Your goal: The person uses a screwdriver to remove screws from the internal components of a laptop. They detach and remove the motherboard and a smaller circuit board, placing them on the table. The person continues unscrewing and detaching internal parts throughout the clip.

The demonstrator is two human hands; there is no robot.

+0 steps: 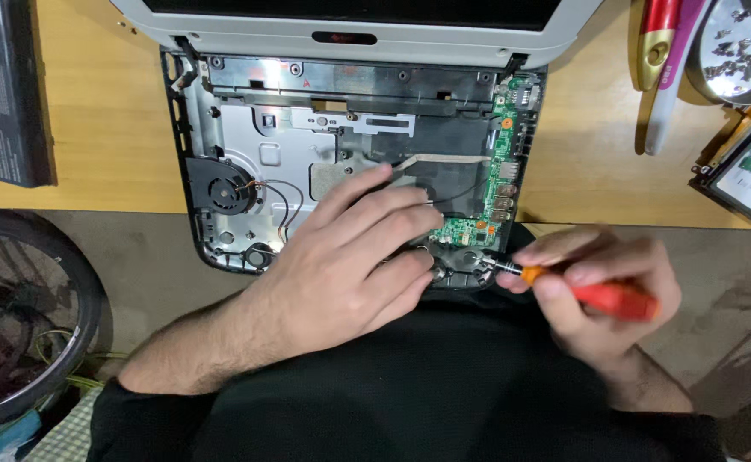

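Note:
An opened laptop base (247, 128) lies at the edge of a wooden table (110, 128), its metal frame, black fan (221, 192) and green circuit board (499, 162) exposed. My left hand (350, 257) rests flat on the lower middle of the base, fingers spread toward the green board. My right hand (598, 287) grips a red and orange screwdriver (602, 295). Its metal tip touches the lower right corner of the base, near a round metal fitting (470, 257). The hand looks blurred.
The laptop's grey lid (350, 30) stands at the top. A black battery (3, 94) lies at the left, a bicycle wheel (25, 316) below it. At the upper right are a red and gold tool (658, 43), a metal dish of screws (743, 47) and a drive part (748, 175).

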